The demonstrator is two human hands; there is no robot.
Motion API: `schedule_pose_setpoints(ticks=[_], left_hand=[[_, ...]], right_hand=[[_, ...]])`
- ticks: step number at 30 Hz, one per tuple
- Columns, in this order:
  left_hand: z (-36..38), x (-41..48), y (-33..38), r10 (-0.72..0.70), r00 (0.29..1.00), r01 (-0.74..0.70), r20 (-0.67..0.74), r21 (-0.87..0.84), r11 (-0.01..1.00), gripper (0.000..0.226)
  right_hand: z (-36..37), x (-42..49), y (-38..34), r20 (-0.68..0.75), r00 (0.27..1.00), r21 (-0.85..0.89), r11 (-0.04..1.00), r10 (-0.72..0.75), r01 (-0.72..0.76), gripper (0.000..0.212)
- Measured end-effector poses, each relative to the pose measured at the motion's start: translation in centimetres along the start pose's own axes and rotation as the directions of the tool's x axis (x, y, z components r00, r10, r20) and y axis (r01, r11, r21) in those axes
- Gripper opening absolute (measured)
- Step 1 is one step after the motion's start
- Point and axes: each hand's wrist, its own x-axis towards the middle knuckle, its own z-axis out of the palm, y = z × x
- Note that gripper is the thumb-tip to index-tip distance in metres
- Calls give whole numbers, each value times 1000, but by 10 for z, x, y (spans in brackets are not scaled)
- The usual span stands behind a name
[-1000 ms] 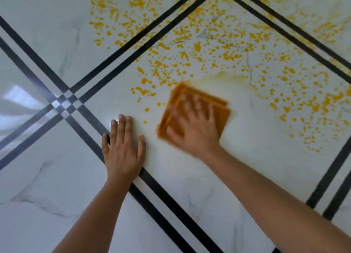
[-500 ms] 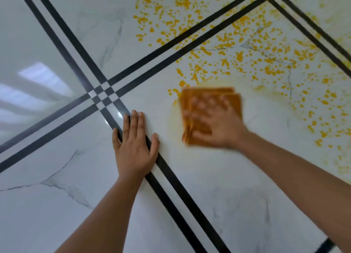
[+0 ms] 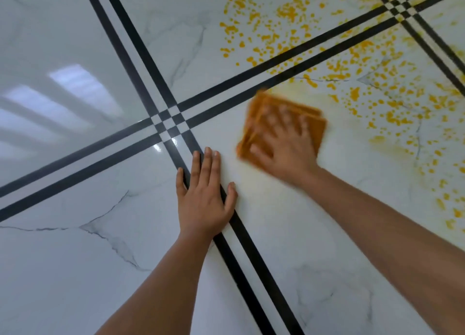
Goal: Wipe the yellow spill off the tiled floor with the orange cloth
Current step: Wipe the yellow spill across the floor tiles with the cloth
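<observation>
The floor (image 3: pixel 75 271) is carrying the spill (image 3: pixel 354 93) at one o'clock of the cloth (image 3: pixel 318 128). Your right hand (image 3: pixel 284 148) is pressing it flat with fingers straight, while your left hand (image 3: pixel 203 199) is lying released at its seven o'clock.

Only 1 cam tbh: head-worn, wide-angle, pointing fwd & steeply down at the tiled floor (image 3: pixel 75 271), pretty close, floor fills the whole frame.

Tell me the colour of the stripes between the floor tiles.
Black double stripes on white marbled tiles, clearest in the head view.
</observation>
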Motion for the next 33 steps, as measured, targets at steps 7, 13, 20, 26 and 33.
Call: schedule_pose_setpoints(ticks=[7,13,20,26,33], left_hand=[[0,2,-1,3,1000,-3,8,-4,1000,68],[-1,3,0,12,1000,-11,13,-16,1000,68],[-2,0,-1,6,1000,-5,12,-34,999,69],[0,2,-2,15,1000,-15,13,-35,999,68],[-1,0,-2,23,999,-21,38,-30,999,70]], right_hand=[[-4,13,23,-43,967,27,968,250,-249,60],[-2,-4,36,73,817,-146,804,-573,577,58],[2,-26,4,75,897,-54,896,-436,441,59],[3,-22,-4,-56,927,65,928,370,-366,59],[2,-67,12,-60,962,62,963,268,-264,57]])
